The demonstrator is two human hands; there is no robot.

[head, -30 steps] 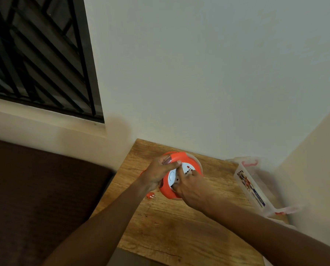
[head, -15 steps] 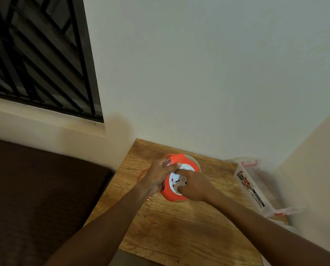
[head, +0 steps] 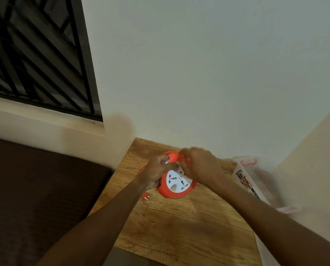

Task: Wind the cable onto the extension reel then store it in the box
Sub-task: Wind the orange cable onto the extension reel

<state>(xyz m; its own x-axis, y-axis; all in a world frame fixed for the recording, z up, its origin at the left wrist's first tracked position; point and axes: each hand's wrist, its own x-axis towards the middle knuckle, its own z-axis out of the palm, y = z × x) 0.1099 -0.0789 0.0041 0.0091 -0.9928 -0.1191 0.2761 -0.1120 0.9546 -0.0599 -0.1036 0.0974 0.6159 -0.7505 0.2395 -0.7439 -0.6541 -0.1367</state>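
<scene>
An orange extension reel (head: 176, 191) with a white socket face stands tilted on the wooden table (head: 179, 227). My left hand (head: 156, 171) grips its left rim, thumb on top. My right hand (head: 198, 166) is blurred over the reel's upper right part, fingers curled on the face; what it grips is hidden. A thin orange cable (head: 141, 169) loops out left behind my left wrist. Its orange plug (head: 146, 196) hangs just below my left forearm. A clear plastic box (head: 256, 185) with pink latches lies at the table's right edge.
The table stands in a corner, with a white wall behind and another wall to the right. A dark brown cushioned seat (head: 35, 198) lies to the left. Above the seat is a window with a black grille (head: 35, 54).
My right hand has swung from the lower part of the reel face up to its top right. The plug has come back into view below my left forearm.
</scene>
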